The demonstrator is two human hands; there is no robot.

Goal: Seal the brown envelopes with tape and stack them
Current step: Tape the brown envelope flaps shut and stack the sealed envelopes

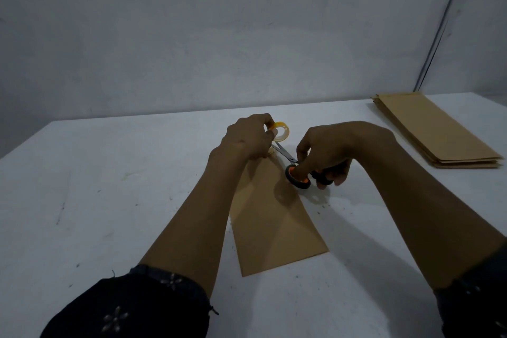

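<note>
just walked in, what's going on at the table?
A person is taping a brown envelope that lies flat on the white table. The left hand holds a yellow tape roll over the envelope's far end. The right hand works scissors, blades pointing toward the roll, apparently to cut the tape. A stack of envelopes sits at the table's far right; whether those are sealed can't be told.

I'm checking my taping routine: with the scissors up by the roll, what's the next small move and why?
Probably close the scissors to snip the tape. The left hand holds the tape roll at the far end of the envelope, and the right hand has the blades pointing right at the roll.
</note>
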